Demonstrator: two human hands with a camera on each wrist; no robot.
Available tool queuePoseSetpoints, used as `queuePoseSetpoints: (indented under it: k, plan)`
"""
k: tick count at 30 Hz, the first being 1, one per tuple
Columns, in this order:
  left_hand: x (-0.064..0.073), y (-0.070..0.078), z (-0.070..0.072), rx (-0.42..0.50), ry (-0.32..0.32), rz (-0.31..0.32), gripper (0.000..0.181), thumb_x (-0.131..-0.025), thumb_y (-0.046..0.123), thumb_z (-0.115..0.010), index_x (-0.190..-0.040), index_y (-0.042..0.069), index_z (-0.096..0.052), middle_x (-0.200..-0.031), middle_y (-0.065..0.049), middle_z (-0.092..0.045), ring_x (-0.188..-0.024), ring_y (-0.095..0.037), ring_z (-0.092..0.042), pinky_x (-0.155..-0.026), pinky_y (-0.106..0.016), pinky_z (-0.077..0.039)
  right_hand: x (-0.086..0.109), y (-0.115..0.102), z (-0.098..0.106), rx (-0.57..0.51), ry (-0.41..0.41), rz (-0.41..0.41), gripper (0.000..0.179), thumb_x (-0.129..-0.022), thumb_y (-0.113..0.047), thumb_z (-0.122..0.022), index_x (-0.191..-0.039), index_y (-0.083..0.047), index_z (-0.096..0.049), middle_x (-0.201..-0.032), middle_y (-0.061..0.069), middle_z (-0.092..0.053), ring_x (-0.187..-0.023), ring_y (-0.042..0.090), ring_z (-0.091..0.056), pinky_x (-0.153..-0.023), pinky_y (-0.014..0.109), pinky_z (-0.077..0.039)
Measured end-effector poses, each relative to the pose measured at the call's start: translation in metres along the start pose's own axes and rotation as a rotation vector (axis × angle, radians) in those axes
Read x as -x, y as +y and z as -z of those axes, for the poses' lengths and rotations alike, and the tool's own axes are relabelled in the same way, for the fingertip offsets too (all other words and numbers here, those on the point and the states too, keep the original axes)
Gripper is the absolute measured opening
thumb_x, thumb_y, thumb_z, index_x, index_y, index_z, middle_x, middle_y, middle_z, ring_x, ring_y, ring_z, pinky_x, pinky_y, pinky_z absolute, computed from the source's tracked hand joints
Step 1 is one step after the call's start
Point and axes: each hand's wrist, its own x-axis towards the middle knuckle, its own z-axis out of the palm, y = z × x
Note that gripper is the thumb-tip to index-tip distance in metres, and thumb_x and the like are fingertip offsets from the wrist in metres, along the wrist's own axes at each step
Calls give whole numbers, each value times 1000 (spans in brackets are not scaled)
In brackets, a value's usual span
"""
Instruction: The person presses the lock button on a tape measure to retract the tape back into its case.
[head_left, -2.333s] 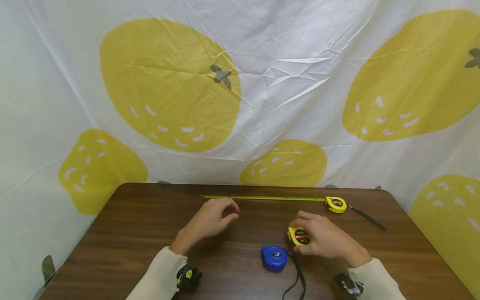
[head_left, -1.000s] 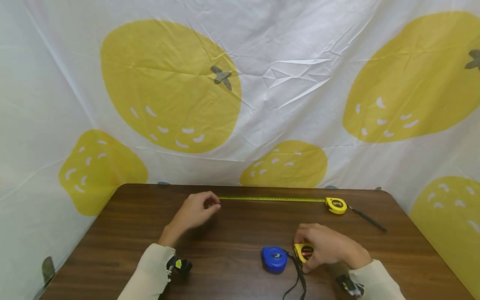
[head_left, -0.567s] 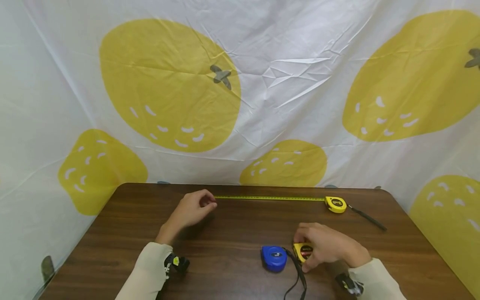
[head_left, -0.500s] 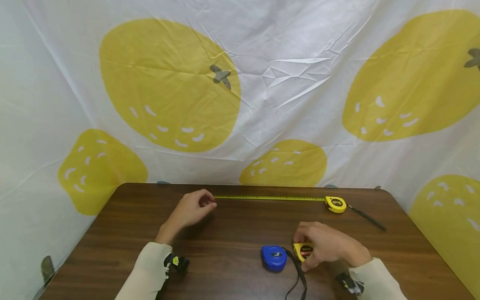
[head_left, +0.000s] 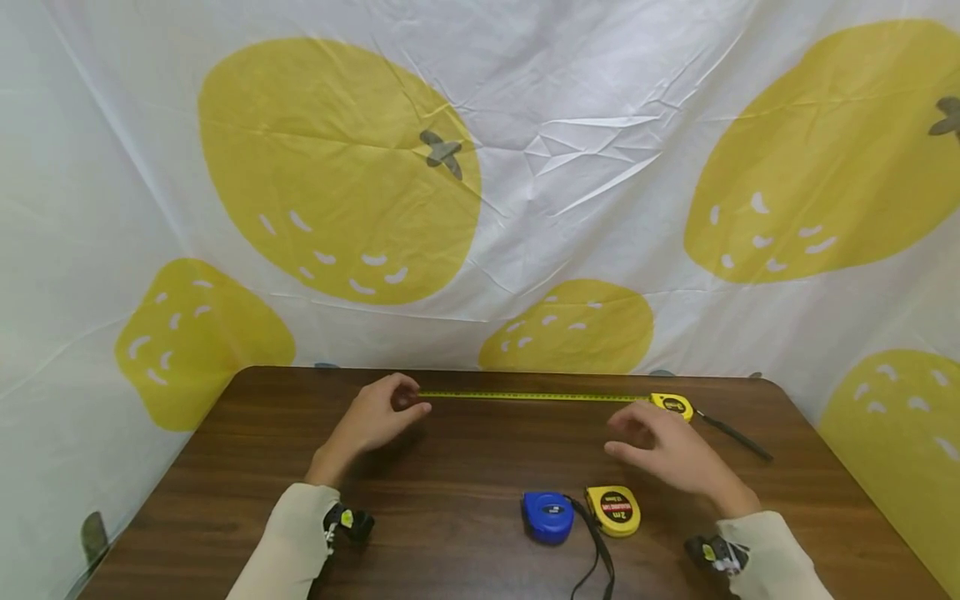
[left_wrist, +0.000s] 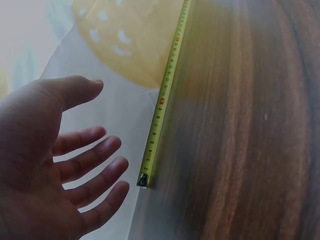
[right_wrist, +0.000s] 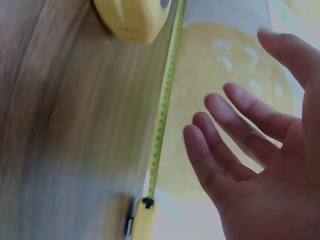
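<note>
A yellow tape measure [head_left: 677,405] lies at the back right of the table, its yellow-green blade [head_left: 525,396] drawn out leftward. My left hand [head_left: 373,421] hovers by the blade's free end. In the left wrist view its fingers are spread and loosely bent, holding nothing, beside the hooked tip [left_wrist: 143,179]. My right hand [head_left: 678,454] is raised in front of the extended tape's case and partly covers it. The right wrist view shows those fingers loosely spread, with nothing in them. A second yellow tape measure [head_left: 613,510], marked 2 m, lies retracted on the table.
Left of the 2 m tape sits a blue tape measure [head_left: 549,517] with a black wrist strap [head_left: 602,554]. Another dark strap [head_left: 735,435] trails from the extended tape's case. A white cloth [head_left: 555,208] with yellow fruit prints hangs behind the brown table [head_left: 225,500].
My right hand set the 2 m tape measure down beside the blue one, let go, and rose toward the extended tape's case. My left hand moved left to the blade's tip.
</note>
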Motion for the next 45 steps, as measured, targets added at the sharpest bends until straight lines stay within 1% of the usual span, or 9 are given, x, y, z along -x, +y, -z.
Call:
queuePoseSetpoints:
  k: [7,11,16,23,27,32,36,41,45]
  plan:
    - [-1,-14,1,13,42,-71,52,-100,49,-78,-123,3,-72,-113,-12,-76,-103,-31,-72,-89,-53,-59,5,15,10,-65,84,-77,34,-104,-28,-80,-128,-4,-73,-121,11,-74,-107,28,-71,-91,52,-61]
    - [-1,-14,3,30,36,-37,54,-98,49,-80,-124,2,-73,-115,-13,-76,-105,-33,-73,-93,-57,-57,8,25,15,-81,130,-93,30,-105,-24,-79,-127,-6,-73,-122,13,-72,-108,33,-71,-92,56,-61]
    - [-8,-40,-5,22,62,-77,54,-98,53,-80,-123,6,-73,-112,-10,-75,-100,-28,-72,-88,-46,-58,11,35,20,-47,188,-111,32,-105,-23,-79,-130,-4,-73,-124,13,-72,-110,35,-70,-91,52,-62]
    - [-2,-11,9,1,32,34,47,-100,37,-80,-129,0,-71,-120,-16,-75,-110,-35,-71,-98,-55,-56,14,50,24,13,270,-150,36,-103,-22,-80,-132,-2,-73,-125,14,-73,-112,40,-71,-89,40,-61]
    - [-1,-10,11,-16,45,68,44,-103,33,-77,-132,0,-71,-123,-15,-75,-115,-33,-70,-101,-54,-55,15,58,27,12,286,-175,40,-102,-21,-81,-135,-1,-72,-126,18,-72,-113,41,-71,-90,31,-59]
    - [-2,-17,12,-12,64,73,45,-106,37,-72,-131,0,-72,-124,-16,-74,-116,-34,-70,-103,-56,-54,18,65,30,22,275,-202,45,-102,-23,-80,-139,0,-69,-130,21,-70,-113,43,-71,-94,52,-59]
    - [-7,-43,6,-18,98,20,48,-105,46,-71,-128,3,-73,-122,-15,-75,-112,-34,-71,-98,-56,-54,19,67,31,12,250,-235,50,-103,-26,-79,-142,2,-66,-134,26,-67,-116,48,-68,-97,66,-55]
    - [-21,-93,-11,-64,106,1,48,-100,43,-76,-133,8,-73,-124,-12,-75,-113,-32,-71,-97,-53,-55,19,69,33,-4,220,-262,56,-104,-27,-77,-148,5,-61,-141,30,-62,-124,52,-64,-102,68,-52]
    - [-28,-113,-19,-92,58,14,53,-98,35,-77,-143,6,-69,-131,-15,-73,-118,-35,-69,-99,-56,-55,19,70,33,1,208,-263,59,-104,-26,-78,-149,6,-59,-144,30,-61,-128,52,-62,-103,66,-52]
